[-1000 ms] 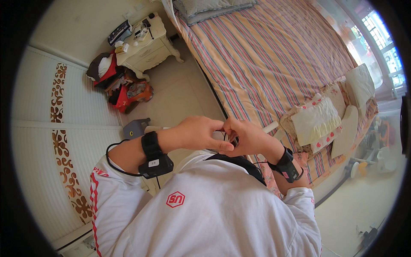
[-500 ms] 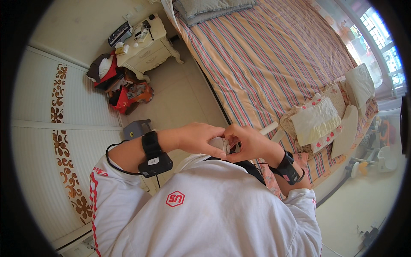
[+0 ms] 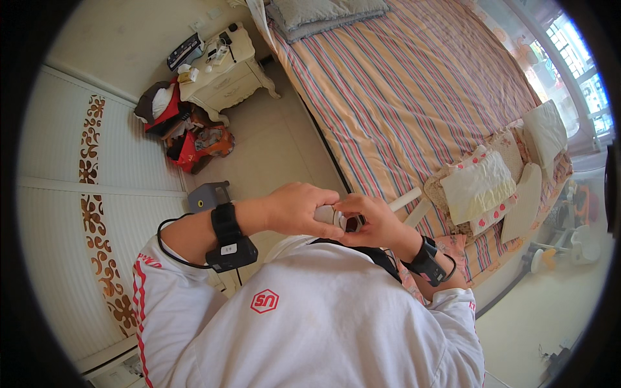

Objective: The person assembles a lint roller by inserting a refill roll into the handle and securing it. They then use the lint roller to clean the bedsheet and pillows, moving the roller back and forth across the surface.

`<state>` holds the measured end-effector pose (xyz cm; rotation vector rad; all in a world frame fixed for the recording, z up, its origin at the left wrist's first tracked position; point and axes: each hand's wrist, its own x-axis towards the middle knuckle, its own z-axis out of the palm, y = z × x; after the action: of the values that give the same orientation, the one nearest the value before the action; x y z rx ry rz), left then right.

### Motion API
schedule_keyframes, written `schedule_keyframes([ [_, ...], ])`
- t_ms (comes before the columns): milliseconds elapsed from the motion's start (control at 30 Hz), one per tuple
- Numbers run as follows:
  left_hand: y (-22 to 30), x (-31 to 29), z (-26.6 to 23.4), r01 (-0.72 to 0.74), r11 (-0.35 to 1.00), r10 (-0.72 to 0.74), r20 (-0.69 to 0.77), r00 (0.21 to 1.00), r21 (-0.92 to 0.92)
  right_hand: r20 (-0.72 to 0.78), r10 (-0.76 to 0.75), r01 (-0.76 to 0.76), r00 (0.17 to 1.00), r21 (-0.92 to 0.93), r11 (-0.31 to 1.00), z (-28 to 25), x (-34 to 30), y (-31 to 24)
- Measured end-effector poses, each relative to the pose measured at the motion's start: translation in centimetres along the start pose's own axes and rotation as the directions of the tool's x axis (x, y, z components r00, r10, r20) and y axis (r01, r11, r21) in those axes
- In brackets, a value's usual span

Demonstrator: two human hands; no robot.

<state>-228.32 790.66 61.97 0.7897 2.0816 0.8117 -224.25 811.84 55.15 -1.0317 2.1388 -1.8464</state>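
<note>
In front of my chest, both hands meet at a small white rounded object [image 3: 328, 215], perhaps a jar or cap. My left hand [image 3: 299, 210] is closed round it from the left, thumb along the near side and fingers over the far side. From the right, my right hand [image 3: 380, 223] curls against it, thumb and fingertips pinching at its right end. A dark reddish gap shows between the right thumb and fingers. Much of the object is covered by the fingers, so its exact kind is unclear. Each wrist wears a black strapped device with a cable.
A bed with a striped sheet [image 3: 394, 97] fills the far right, with folded cloths [image 3: 482, 184] on it. Beside my right hand lies a white bar [image 3: 405, 199]. A cream nightstand [image 3: 226, 77], bags of clothes [image 3: 194, 139] and a grey stool [image 3: 208, 196] stand left, near white wardrobe doors [image 3: 52, 142].
My right hand has shifted slightly right and its fingers have turned on the object. More of the white object shows between the hands now. My left hand keeps its hold.
</note>
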Motion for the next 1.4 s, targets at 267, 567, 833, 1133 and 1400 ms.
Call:
schedule_keyframes([
  [267,-0.8,0.0,0.5,0.013,1.0,-0.013,-0.047,0.999,0.012,-0.011,-0.008,0.009,1.0,0.119,0.993,0.2,0.2,0.4],
  [567,-1.3,0.7,0.3,0.074,0.997,-0.074,-0.055,0.996,0.007,-0.027,-0.118,0.118,0.993,-0.009,0.993,-0.5,0.4,1.2],
  [833,-0.7,1.5,-0.9,0.053,0.997,-0.052,0.017,0.999,-0.06,0.003,-0.037,0.037,0.999,0.003,0.999,-1.4,0.7,1.0],
  [1133,-0.8,2.0,-1.7,-0.028,0.999,0.03,0.053,0.998,-0.043,-0.023,-0.141,0.14,0.99,-0.04,0.989,-1.2,1.0,2.0],
  [1400,0.0,2.7,-2.0,0.064,0.99,-0.059,0.047,0.997,-0.122,-0.105,-0.193,0.196,0.975,0.014,0.981,-0.6,0.9,3.5],
])
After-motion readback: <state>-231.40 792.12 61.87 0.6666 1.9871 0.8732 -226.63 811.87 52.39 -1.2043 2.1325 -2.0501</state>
